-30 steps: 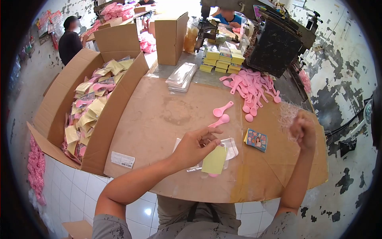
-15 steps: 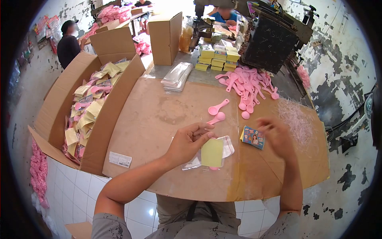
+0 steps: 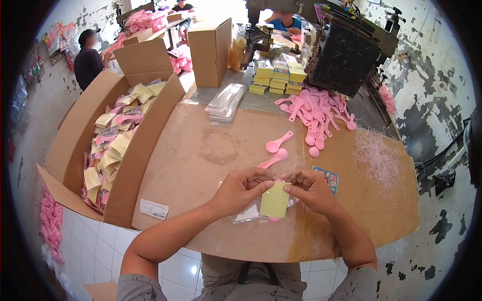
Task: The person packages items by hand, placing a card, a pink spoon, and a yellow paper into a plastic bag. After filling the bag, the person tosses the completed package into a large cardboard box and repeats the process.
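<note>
Card (image 3: 274, 200), yellow, is pointing its lower short edge toward the person (image 3: 213, 278), long axis running near-to-far, left hand (image 3: 242, 189) and right hand (image 3: 312, 190) pinching its upper corners.

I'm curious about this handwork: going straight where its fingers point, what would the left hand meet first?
Probably the right hand, which faces the left hand at the top of the yellow card; depth is unclear, so the two may be touching.
</note>
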A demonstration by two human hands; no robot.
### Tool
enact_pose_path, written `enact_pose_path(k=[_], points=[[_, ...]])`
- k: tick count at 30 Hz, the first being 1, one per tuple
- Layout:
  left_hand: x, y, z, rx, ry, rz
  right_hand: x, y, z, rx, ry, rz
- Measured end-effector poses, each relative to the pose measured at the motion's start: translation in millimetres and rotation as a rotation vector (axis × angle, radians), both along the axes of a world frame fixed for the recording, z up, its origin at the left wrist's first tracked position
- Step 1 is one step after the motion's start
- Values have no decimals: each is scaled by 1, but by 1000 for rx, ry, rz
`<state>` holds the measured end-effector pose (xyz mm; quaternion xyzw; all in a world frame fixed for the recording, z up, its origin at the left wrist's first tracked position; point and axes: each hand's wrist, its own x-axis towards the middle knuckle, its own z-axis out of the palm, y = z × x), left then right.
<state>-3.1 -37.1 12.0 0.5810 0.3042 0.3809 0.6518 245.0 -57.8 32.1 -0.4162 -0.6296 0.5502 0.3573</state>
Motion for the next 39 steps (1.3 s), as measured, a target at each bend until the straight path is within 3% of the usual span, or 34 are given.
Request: enact_pose_path(k=[16, 39], points=[[3, -2, -2, -20, 26, 31, -1, 1, -8, -31, 144, -86], [1, -1, -5, 74, 90, 42, 15, 8, -12, 13, 72, 7]])
